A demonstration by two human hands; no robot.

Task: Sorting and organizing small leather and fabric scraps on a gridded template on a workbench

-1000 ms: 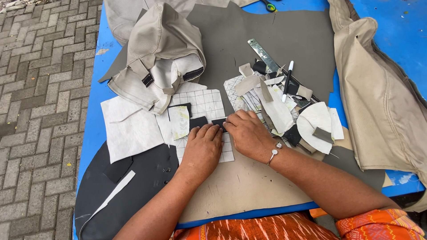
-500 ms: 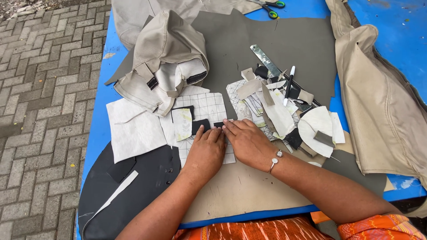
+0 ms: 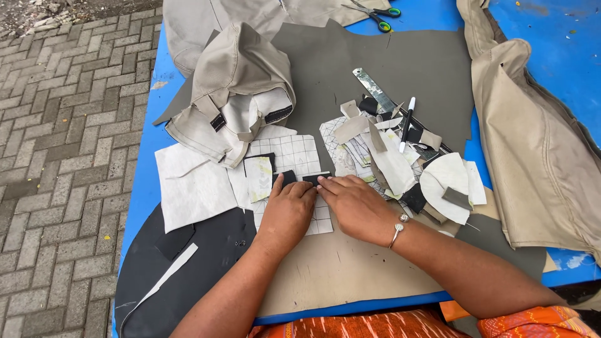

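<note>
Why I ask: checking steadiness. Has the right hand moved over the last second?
No. The right hand keeps its fingertips on the black strip, at the same spot on the grid sheet.

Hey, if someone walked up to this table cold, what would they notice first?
Probably the two hands pressed side by side at the centre, left hand and right hand, flat on small black pieces over a gridded white sheet. Next, the crumpled beige cover behind them and the scrap pile to the right.
</note>
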